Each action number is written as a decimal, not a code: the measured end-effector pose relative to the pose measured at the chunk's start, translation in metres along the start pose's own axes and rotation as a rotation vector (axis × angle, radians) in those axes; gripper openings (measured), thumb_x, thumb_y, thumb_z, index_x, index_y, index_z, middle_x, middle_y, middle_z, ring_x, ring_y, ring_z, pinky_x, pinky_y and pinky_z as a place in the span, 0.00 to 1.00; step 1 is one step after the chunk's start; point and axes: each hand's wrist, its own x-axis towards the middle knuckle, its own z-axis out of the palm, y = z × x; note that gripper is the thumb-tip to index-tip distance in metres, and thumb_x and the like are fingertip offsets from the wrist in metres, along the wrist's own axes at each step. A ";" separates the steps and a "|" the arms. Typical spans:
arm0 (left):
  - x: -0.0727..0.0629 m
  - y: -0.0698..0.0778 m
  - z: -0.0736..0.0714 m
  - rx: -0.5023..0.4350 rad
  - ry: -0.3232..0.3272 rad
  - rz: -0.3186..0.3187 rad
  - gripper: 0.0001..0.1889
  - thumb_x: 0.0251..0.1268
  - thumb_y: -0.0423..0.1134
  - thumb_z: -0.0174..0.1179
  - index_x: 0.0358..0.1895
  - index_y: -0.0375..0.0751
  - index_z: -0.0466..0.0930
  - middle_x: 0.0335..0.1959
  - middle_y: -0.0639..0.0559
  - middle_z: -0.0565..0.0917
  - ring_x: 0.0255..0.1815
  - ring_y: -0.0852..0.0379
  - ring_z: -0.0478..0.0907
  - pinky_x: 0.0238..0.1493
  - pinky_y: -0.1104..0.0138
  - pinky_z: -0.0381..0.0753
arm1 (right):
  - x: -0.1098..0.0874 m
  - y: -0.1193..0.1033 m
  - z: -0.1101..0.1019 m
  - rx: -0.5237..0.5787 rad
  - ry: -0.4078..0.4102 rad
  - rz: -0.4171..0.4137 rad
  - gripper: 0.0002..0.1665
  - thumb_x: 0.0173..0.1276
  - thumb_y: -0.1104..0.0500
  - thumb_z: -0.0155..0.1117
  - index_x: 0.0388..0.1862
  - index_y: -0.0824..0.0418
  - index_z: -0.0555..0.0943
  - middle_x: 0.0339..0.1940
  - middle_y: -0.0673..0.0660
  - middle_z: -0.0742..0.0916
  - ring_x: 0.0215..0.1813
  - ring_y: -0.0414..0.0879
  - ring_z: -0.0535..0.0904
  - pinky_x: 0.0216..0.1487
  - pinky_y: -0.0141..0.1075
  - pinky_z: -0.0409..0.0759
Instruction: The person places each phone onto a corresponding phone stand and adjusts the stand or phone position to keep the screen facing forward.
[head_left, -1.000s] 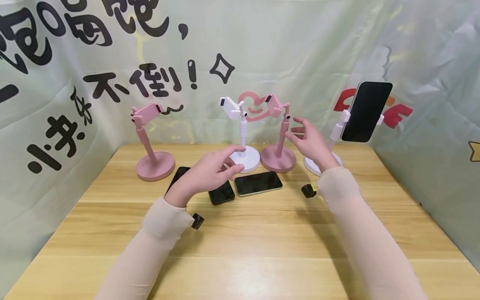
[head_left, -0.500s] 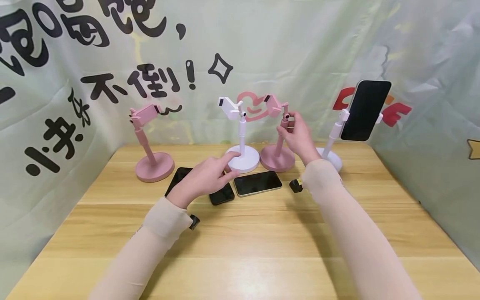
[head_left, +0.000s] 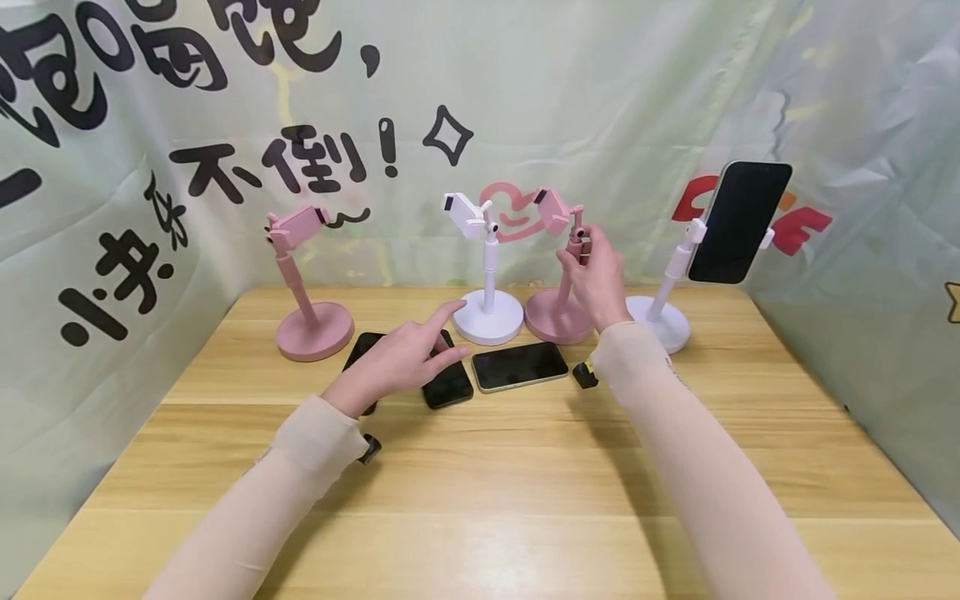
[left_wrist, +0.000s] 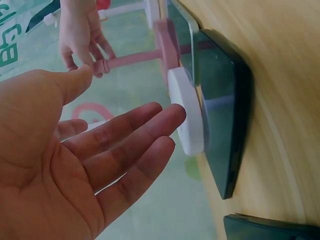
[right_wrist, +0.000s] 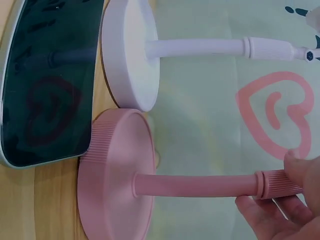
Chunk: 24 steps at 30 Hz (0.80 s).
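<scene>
My right hand grips the upper stem of a pink phone stand, thumb and fingers round its ribbed collar. That stand is upright on its round base. My left hand hangs with spread fingers over two dark phones, near the base of a white phone stand. In the left wrist view its palm shows with nothing in it. A light-edged phone lies flat in front of the white and pink stands, its screen facing up.
Another pink phone stand stands at the left. At the right a white stand carries a phone in its clamp. All rest on a wooden table. A printed cloth hangs behind and at the sides.
My right hand has moved left from beside the pink stand and closed round its stem. My left hand has drawn back a little to the left from the white base.
</scene>
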 end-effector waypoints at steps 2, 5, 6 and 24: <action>-0.002 -0.004 -0.001 -0.022 -0.005 -0.010 0.39 0.83 0.51 0.60 0.87 0.54 0.50 0.41 0.53 0.92 0.33 0.61 0.85 0.43 0.58 0.87 | 0.000 0.000 0.002 0.007 0.011 0.003 0.20 0.83 0.59 0.64 0.67 0.64 0.74 0.55 0.66 0.88 0.58 0.58 0.87 0.63 0.51 0.87; -0.003 -0.008 -0.004 -0.052 0.000 -0.025 0.40 0.84 0.50 0.59 0.88 0.54 0.47 0.42 0.49 0.92 0.32 0.62 0.85 0.45 0.56 0.87 | 0.000 0.001 0.003 0.019 0.009 0.006 0.19 0.84 0.58 0.61 0.67 0.64 0.74 0.56 0.65 0.88 0.59 0.58 0.87 0.63 0.51 0.87; -0.003 -0.009 -0.004 -0.062 0.005 -0.029 0.40 0.84 0.49 0.60 0.88 0.54 0.47 0.42 0.48 0.92 0.32 0.62 0.85 0.45 0.55 0.87 | -0.001 0.001 0.003 0.022 0.004 0.008 0.19 0.84 0.58 0.60 0.67 0.64 0.73 0.57 0.65 0.88 0.59 0.57 0.87 0.63 0.51 0.87; -0.009 -0.020 -0.010 -0.143 -0.010 -0.066 0.42 0.85 0.50 0.57 0.89 0.55 0.41 0.47 0.41 0.92 0.38 0.47 0.92 0.52 0.49 0.88 | -0.015 0.003 -0.010 -0.006 -0.091 -0.057 0.21 0.86 0.59 0.56 0.71 0.64 0.70 0.59 0.69 0.85 0.62 0.63 0.85 0.64 0.55 0.86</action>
